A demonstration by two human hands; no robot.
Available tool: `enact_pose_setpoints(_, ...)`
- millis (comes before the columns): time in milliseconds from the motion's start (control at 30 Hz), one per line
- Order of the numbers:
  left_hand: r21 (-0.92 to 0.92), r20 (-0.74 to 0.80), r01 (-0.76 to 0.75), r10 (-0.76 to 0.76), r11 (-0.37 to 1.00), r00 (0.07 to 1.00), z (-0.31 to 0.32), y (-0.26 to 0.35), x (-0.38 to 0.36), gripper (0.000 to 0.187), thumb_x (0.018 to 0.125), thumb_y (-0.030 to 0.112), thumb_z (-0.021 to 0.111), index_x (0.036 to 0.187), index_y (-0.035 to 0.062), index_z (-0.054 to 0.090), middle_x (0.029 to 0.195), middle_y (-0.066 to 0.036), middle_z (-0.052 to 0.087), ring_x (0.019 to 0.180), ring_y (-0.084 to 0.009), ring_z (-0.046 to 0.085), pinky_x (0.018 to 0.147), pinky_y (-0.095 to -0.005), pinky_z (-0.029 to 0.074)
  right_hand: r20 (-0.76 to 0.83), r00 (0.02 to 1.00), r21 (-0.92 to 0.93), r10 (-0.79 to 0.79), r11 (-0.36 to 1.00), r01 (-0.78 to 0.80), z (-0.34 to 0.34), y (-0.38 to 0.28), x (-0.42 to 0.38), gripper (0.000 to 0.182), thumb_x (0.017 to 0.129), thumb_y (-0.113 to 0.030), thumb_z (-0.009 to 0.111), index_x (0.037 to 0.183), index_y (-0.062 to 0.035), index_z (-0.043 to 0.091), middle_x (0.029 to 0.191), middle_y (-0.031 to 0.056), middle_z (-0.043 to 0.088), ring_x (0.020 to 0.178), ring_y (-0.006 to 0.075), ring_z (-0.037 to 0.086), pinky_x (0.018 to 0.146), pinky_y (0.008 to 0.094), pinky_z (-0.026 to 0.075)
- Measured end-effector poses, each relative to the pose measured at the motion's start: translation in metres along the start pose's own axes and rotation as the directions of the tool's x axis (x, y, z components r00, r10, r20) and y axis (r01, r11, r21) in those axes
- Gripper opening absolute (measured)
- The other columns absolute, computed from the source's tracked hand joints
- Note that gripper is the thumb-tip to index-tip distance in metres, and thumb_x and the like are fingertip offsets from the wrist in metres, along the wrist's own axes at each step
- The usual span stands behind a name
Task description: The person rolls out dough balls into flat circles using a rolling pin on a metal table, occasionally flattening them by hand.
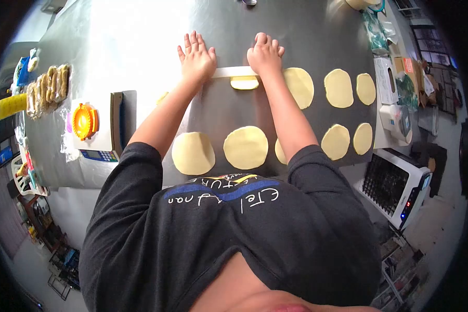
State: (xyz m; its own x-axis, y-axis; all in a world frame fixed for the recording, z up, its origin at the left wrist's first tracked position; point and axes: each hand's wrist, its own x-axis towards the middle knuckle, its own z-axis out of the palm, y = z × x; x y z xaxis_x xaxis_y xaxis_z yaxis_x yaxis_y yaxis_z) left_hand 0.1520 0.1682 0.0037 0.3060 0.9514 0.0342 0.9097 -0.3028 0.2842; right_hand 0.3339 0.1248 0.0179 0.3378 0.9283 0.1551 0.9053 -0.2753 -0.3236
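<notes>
A white rolling pin [231, 72] lies crosswise on the metal table, its middle showing between my hands. My left hand [196, 60] presses on its left end with the fingers stretched out and spread. Over the right end is my right hand [265, 56], its fingers curled. A small piece of dough [244, 83] sits partly under the pin. Flat dough rounds lie nearby: one [193, 153] below my left forearm, one [246, 147] beside it, and another [299, 87] just right of my right hand. My right forearm partly hides a further round.
More flat dough rounds [338, 88] lie along the right side of the metal table [327, 41]. At the left stand a kitchen scale [101, 140], an orange dumpling mould [83, 121] and a bag of brown rolls [48, 91]. Boxes [386, 80] line the right edge, near an air cooler [395, 187].
</notes>
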Motion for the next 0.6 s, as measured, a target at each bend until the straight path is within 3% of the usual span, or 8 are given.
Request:
enact_pose_setpoints(133, 0.022, -0.066, -0.056, 0.057, 0.998, 0.996, -0.001, 0.0, -0.02, 0.06, 0.096, 0.037, 0.031, 0.143, 0.0, 0.028, 0.153, -0.014, 0.019, 0.144, -0.0287, 0.008, 0.114, -0.0524, 0.003, -0.009, 1.0, -0.023, -0.02, 1.0, 0.019, -0.008, 0.0, -0.025, 0.034, 0.077, -0.014, 0.048, 0.111, -0.0101, 0.048, 0.111, 0.0115, 0.055, 0.106, 0.0297, 0.05, 0.091, 0.0455, 0.032)
enact_pose_setpoints(200, 0.062, -0.038, -0.076, 0.078, 0.995, 0.996, -0.004, 0.003, -0.042, 0.06, 0.096, 0.037, 0.031, 0.143, 0.0007, 0.029, 0.153, -0.014, 0.02, 0.144, -0.0281, 0.009, 0.114, -0.0525, 0.003, -0.114, 0.985, -0.011, -0.128, 0.992, 0.128, -0.011, 0.003, -0.048, 0.049, 0.077, -0.015, 0.049, 0.126, -0.0108, 0.044, 0.122, 0.0144, 0.051, 0.115, 0.0314, 0.047, 0.1, 0.0493, 0.03)
enact_pose_setpoints(333, 0.142, 0.011, -0.133, 0.133, 0.981, 0.991, -0.012, 0.007, -0.081, 0.056, 0.096, 0.037, 0.031, 0.141, 0.0027, 0.035, 0.152, -0.011, 0.026, 0.143, -0.0256, 0.014, 0.113, -0.0548, 0.003, -0.111, 0.984, 0.028, -0.137, 0.99, 0.141, -0.01, 0.006, -0.088, 0.066, 0.079, -0.018, 0.05, 0.142, -0.0116, 0.031, 0.14, 0.0171, 0.038, 0.13, 0.0331, 0.037, 0.108, 0.055, 0.023)
enact_pose_setpoints(467, 0.145, -0.007, -0.171, 0.173, 0.975, 0.985, -0.012, 0.007, -0.084, 0.054, 0.096, 0.037, 0.031, 0.138, 0.004, 0.041, 0.148, -0.011, 0.033, 0.142, -0.0264, 0.02, 0.112, -0.0569, 0.005, -0.169, 0.971, 0.021, -0.172, 0.984, 0.178, -0.016, 0.009, -0.092, 0.065, 0.079, -0.019, 0.05, 0.141, -0.0108, 0.031, 0.139, 0.0171, 0.039, 0.126, 0.0337, 0.04, 0.106, 0.0517, 0.027)
enact_pose_setpoints(533, 0.137, -0.017, -0.17, 0.174, 0.976, 0.985, -0.01, 0.005, -0.067, 0.053, 0.096, 0.037, 0.032, 0.136, 0.0045, 0.043, 0.147, -0.011, 0.036, 0.141, -0.027, 0.023, 0.112, -0.0573, 0.008, -0.099, 0.987, 0.193, -0.127, 0.97, 0.144, -0.02, 0.008, -0.078, 0.058, 0.081, -0.02, 0.049, 0.136, -0.0108, 0.036, 0.134, 0.0178, 0.045, 0.119, 0.0343, 0.046, 0.099, 0.0499, 0.035)
enact_pose_setpoints(600, -0.021, -0.049, -0.148, 0.147, 0.989, 0.988, -0.014, 0.006, -0.05, 0.045, 0.095, 0.035, 0.04, 0.13, 0.0084, 0.05, 0.14, -0.012, 0.044, 0.136, -0.0288, 0.03, 0.109, -0.0588, 0.016, -0.021, 0.99, 0.252, -0.142, 0.957, 0.143, -0.021, 0.011, -0.057, 0.052, 0.082, -0.021, 0.048, 0.132, -0.0116, 0.038, 0.13, 0.0179, 0.048, 0.111, 0.0351, 0.052, 0.093, 0.0492, 0.04)
